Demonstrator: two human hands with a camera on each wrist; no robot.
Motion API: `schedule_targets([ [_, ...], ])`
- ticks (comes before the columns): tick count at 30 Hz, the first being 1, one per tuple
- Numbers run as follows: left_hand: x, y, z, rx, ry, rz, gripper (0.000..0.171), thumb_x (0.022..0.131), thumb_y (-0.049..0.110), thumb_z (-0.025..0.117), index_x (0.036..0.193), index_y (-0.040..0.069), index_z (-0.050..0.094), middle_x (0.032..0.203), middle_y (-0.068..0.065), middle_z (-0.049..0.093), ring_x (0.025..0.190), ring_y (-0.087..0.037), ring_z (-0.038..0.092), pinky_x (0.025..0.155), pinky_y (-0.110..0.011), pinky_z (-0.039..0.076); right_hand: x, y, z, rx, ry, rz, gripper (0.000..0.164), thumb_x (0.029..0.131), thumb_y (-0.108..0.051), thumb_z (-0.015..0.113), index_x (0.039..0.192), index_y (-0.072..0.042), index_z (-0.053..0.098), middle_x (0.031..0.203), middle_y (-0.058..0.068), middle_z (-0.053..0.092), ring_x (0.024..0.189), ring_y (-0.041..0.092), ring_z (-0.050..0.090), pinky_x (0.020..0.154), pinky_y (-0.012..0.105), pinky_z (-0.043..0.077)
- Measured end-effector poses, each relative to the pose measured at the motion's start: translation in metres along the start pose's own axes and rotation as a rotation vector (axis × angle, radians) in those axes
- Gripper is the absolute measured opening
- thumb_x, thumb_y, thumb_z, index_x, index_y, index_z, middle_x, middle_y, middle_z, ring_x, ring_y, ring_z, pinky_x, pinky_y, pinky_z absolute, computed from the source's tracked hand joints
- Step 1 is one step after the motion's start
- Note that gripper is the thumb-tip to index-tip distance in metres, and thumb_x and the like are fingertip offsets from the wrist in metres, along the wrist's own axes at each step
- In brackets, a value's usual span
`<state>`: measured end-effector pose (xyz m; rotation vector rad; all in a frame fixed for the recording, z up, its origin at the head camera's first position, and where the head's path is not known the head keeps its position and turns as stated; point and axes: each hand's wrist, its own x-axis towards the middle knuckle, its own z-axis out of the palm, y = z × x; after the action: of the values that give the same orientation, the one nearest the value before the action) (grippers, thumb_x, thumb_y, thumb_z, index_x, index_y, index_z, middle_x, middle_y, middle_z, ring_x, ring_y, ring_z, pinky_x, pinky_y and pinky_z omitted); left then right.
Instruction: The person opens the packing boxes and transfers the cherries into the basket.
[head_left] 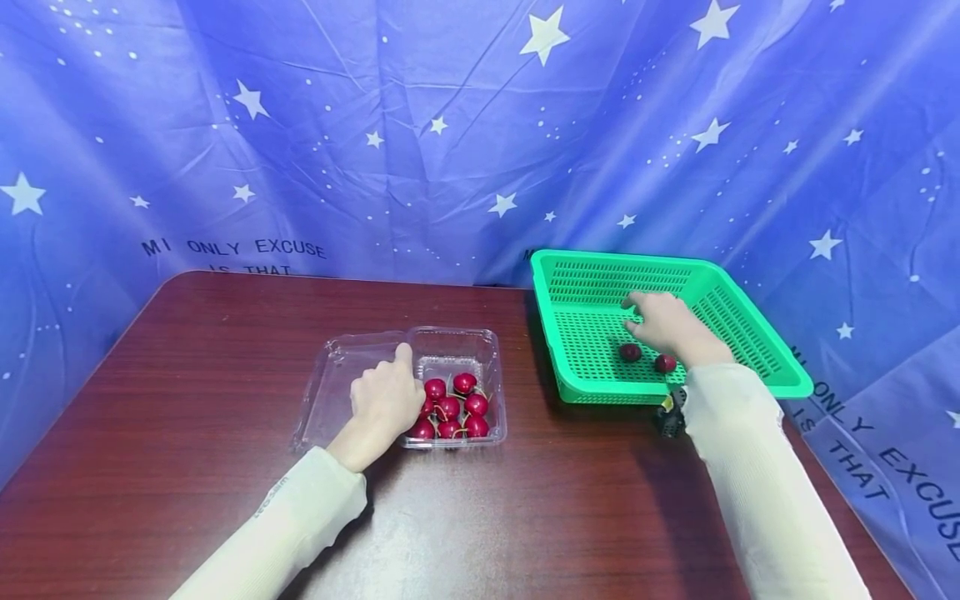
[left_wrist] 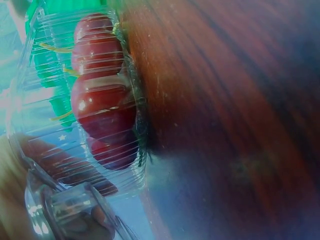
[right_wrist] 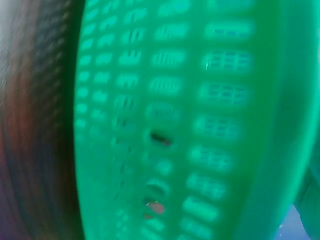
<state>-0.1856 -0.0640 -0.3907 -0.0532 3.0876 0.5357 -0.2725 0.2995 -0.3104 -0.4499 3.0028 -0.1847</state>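
Observation:
A clear plastic clamshell box (head_left: 498,379) lies with its lid (head_left: 333,392) folded out to the left. Several red cherries (head_left: 448,408) with stems fill its near part. My left hand (head_left: 384,404) grips the box's left edge, at the lid side; in the left wrist view a finger (left_wrist: 65,162) shows through the ribbed plastic beside the cherries (left_wrist: 102,102). Over the green basket (head_left: 600,392) hovers my right hand (head_left: 666,323), fingers loosely bent and nothing visible in them. Two dark cherries, one (head_left: 630,352) left of the other (head_left: 665,363), lie on the basket floor near that hand.
Both things stand on a dark reddish wooden table (head_left: 187,400), the basket near its right edge. Behind hangs a blue curtain (head_left: 420,200) with white stars. A small black device (head_left: 670,418) sits at the right wrist. Slotted basket wall (right_wrist: 260,130) fills most of the right wrist view.

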Motion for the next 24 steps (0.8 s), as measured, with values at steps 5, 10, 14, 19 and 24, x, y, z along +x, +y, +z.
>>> schedule_targets([
  [5,-0.001,0.0,-0.001,0.001,-0.009,0.001,0.028,0.089,0.024,0.056,0.106,0.005,0.046,0.077,-0.023,0.068,0.069,-0.042,0.066,0.054,-0.052,0.052,0.006,-0.017,-0.005,0.038,0.03,-0.03,0.041,0.094,-0.012,0.055,0.13,0.007,0.051,0.122,0.036,0.059,0.107,0.049,0.057,0.09,0.064,0.046],
  [10,-0.001,0.001,-0.002,0.001,-0.008,0.005,0.028,0.089,0.024,0.057,0.105,0.004,0.046,0.077,-0.023,0.068,0.069,-0.042,0.066,0.054,-0.052,0.052,0.011,-0.034,-0.01,0.082,0.086,-0.079,0.041,0.093,-0.012,0.057,0.128,0.007,0.052,0.123,0.034,0.061,0.105,0.046,0.06,0.09,0.062,0.047],
  [14,-0.001,0.001,-0.002,-0.008,0.005,0.007,0.026,0.088,0.023,0.056,0.103,0.004,0.046,0.079,-0.024,0.069,0.071,-0.044,0.067,0.054,-0.053,0.052,0.016,-0.046,-0.012,0.108,0.098,-0.104,0.041,0.093,-0.013,0.058,0.129,0.007,0.053,0.127,0.03,0.061,0.105,0.043,0.061,0.09,0.059,0.049],
  [19,-0.001,0.0,0.0,-0.017,0.015,0.01,0.025,0.088,0.023,0.056,0.102,0.005,0.046,0.08,-0.025,0.07,0.072,-0.045,0.067,0.055,-0.054,0.051,0.02,-0.059,-0.013,0.132,0.104,-0.132,0.042,0.093,-0.015,0.059,0.13,0.006,0.053,0.13,0.027,0.06,0.106,0.039,0.062,0.091,0.056,0.05],
  [24,0.0,0.0,0.0,-0.014,0.014,0.006,0.026,0.088,0.024,0.057,0.102,0.005,0.046,0.079,-0.024,0.07,0.072,-0.045,0.067,0.054,-0.054,0.051,0.022,-0.074,-0.012,0.144,0.108,-0.157,0.042,0.093,-0.017,0.06,0.13,0.003,0.054,0.13,0.024,0.061,0.105,0.035,0.063,0.091,0.054,0.051],
])
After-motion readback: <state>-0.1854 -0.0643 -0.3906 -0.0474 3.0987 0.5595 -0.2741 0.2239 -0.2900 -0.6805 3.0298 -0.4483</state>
